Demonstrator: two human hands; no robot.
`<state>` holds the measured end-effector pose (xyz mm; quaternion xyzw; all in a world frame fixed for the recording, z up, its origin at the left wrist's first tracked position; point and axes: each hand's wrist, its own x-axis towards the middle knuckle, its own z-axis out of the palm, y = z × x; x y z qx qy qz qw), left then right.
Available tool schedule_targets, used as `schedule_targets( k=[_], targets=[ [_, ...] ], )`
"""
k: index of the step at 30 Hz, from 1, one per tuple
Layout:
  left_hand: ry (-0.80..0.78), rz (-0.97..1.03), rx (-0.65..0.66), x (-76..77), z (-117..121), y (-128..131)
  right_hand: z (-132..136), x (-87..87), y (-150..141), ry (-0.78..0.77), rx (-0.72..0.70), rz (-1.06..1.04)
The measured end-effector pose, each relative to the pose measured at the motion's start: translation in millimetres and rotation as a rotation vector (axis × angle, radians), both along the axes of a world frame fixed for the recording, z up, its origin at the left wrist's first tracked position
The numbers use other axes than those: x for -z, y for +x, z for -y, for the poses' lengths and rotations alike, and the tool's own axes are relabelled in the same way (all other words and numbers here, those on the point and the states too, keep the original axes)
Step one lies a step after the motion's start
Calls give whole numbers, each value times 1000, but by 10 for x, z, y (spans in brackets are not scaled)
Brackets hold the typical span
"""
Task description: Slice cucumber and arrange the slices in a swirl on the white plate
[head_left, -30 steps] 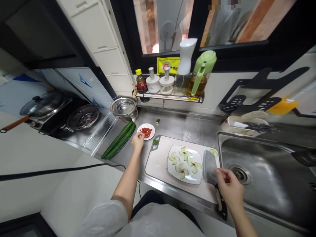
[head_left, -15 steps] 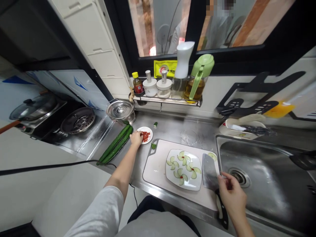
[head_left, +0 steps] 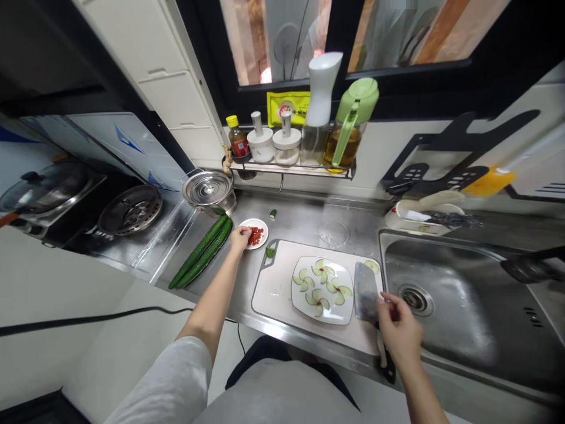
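Observation:
My left hand (head_left: 239, 238) reaches to a small white plate (head_left: 265, 228) of chopped red bits (head_left: 256, 236), thumb and fingers pinched together at their edge. Anything between those fingertips is hidden. Over the handle of a cleaver (head_left: 365, 288) hovers my right hand (head_left: 401, 333), its fingers loosely curled and slightly apart, holding nothing that I can see. The cleaver lies at the right of a cutting board (head_left: 272, 285). Left of the blade, a squarish white plate (head_left: 338, 318) bears thin cucumber slices (head_left: 339, 291) arranged as pinwheels, some with red centres.
Whole cucumbers (head_left: 200, 252) lie left of the small plate, before a lidded steel pot (head_left: 209, 191). A sink (head_left: 454, 312) adjoins the board's right side. Behind stands a rack (head_left: 293, 169) of seasonings. Cucumber ends (head_left: 270, 252) lie near the board's handle.
The view has shifted slightly, so everything sits a little further left and higher. My left hand remains at the red bits, and my right hand stays above the cleaver handle.

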<state>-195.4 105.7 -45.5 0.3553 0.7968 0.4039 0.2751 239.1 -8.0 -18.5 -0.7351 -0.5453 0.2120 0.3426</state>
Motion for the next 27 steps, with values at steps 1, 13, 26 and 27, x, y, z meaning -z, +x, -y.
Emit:
schedule_targets(
  k=[1,13,26,27],
  targets=[
    [13,19,12,-19,23,41,-1,0,-12,9,-11,-4],
    [172,1,348,-363,694,794,98,-19,-154,9,-80,-81],
    [-13,-210,900,-503,1745,1713,534,-264,-837,-255,-606,-258],
    [-18,-211,895,-498,1759,1717,540,-258,-855,-253,-614,-251]
  ],
)
